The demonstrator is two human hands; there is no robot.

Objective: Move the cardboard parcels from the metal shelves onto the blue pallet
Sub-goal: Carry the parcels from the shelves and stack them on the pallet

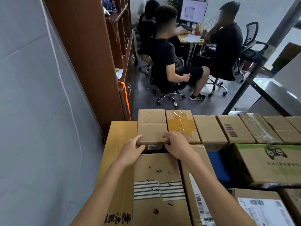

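Both hands grasp the small parcel [151, 126] at its near corners, the left hand [132, 150] with its thumb on top and the right hand [175, 144] with its fingers curled over the edge. The parcel sits at the left end of the back row, touching the taped parcel [181, 126], in the stack over the blue pallet [218, 163]. To do this step well, I think both hands should keep it level and flush with its neighbour before letting go.

Pale grey wall [32, 95] on L w/ thin white cable [65, 88] running down it at a slant. Tall brown wooden bookcase [84, 54] stands vs. the wall, orange strap [126, 98] hanging off a shelf. Dark grey floor [146, 101]. Farther back, 3 people [164, 51] in black sit on swivel chairs [169, 95] round a desk [195, 42] w/ lit monitor [193, 11]. Black-framed glass partition [276, 39] on R.
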